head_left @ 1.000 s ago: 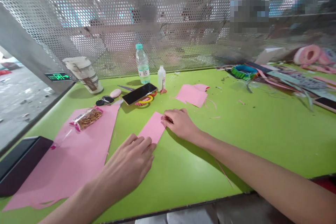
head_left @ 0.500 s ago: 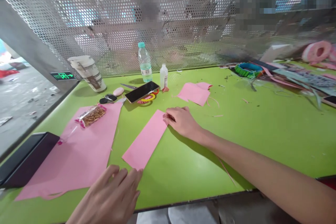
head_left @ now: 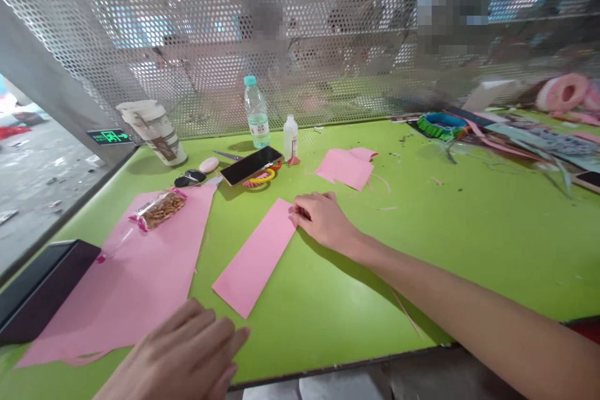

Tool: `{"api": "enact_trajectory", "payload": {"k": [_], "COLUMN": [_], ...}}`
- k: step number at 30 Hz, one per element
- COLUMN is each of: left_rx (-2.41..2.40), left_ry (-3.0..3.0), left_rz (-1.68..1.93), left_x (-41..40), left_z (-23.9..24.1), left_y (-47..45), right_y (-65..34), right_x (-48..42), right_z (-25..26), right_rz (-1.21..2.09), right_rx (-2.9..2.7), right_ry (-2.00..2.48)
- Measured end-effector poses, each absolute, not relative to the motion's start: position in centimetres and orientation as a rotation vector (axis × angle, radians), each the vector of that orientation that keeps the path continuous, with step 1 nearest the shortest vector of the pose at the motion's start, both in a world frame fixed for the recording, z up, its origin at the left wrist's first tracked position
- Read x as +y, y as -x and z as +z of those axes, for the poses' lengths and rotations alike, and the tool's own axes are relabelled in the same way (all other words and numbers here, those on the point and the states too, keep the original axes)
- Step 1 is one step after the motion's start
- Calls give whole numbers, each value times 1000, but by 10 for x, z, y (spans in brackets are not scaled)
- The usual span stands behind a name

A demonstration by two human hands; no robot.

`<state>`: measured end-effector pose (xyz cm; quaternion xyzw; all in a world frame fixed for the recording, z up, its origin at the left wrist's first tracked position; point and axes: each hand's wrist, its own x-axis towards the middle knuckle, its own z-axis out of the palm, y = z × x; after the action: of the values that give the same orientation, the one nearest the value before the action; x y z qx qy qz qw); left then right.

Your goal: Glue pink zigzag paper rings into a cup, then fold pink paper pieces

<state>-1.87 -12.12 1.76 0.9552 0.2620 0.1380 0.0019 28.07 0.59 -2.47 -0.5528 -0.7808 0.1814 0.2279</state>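
Observation:
A long pink paper strip (head_left: 255,256) lies flat and slanted on the green table (head_left: 469,237). My right hand (head_left: 323,220) rests on the strip's far end, fingers curled and pressed on its corner. My left hand (head_left: 187,350) lies flat near the table's front edge, fingers stretched out, just short of the strip's near end and holding nothing. A large pink sheet (head_left: 131,281) is spread to the left of the strip.
A snack packet (head_left: 159,209) lies on the large sheet, a dark flat case (head_left: 37,290) at the left edge. Behind stand a cup (head_left: 152,132), a water bottle (head_left: 256,114), a small white bottle (head_left: 290,137), a phone (head_left: 250,164) and a pink scrap (head_left: 347,167). Craft clutter (head_left: 515,137) fills the far right; a perforated metal wall backs the table.
My left hand slid back along the strip from its middle to off its near end, leaving the whole strip uncovered. My right hand kept its place on the far end.

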Motion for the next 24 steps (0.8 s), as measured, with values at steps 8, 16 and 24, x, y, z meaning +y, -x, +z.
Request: {"api": "enact_trajectory", "payload": {"k": [8, 16, 24], "left_rx": [1211, 1330, 1459], "left_ry": [-2307, -1600, -1473], "left_rz": [1304, 1478, 1347], "left_x": [-38, 5, 8], "left_z": [46, 19, 9], "left_y": [-24, -28, -20], "right_y": [-284, -284, -284], "right_x": [-10, -10, -9], "right_z": [-18, -15, -20], "right_rz": [414, 429, 324], "right_rx": [-2425, -2724, -2729], "right_ry": [899, 649, 694]}}
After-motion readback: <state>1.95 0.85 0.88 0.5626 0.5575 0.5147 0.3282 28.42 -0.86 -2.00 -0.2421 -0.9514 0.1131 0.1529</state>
